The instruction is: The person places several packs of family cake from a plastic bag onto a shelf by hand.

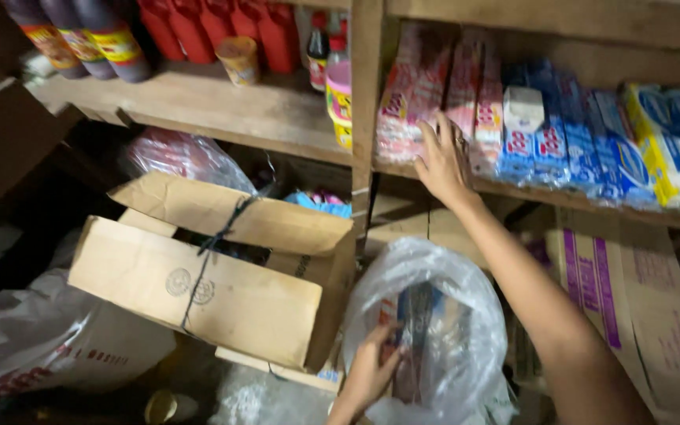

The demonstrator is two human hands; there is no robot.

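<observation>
**Restocking a shelf from a clear bag**

Far left, a white plastic sack [57,338] slumps on the floor, contents hidden. Above it, on the upper wooden shelf [222,110], dark sauce bottles [80,35] and red jugs [222,27] stand in a row. Below, a cardboard box [214,275] tied with black cord has its flaps half raised; what lies inside is too dark to tell.

Next comes the clear plastic bag [434,330], which holds flat packets [415,323] (blurred, pale with a dark stripe). The left hand [371,370] is inside the bag's mouth, fingers closed on those packets.

The right hand [444,161] reaches up to the lower shelf, fingers spread and pressed flat against the pink-and-white sachet packs [434,90]; it grasps nothing. Right of them stand blue-and-white packs [568,134] and yellow-edged ones [670,142], tightly lined up, with printed cartons [615,291] underneath.

By my reading, this is the step of drawing stock from the bag while the other hand steadies the row; the next move would call for lifting the packets free of the loose plastic and finding a gap on a crowded shelf
</observation>
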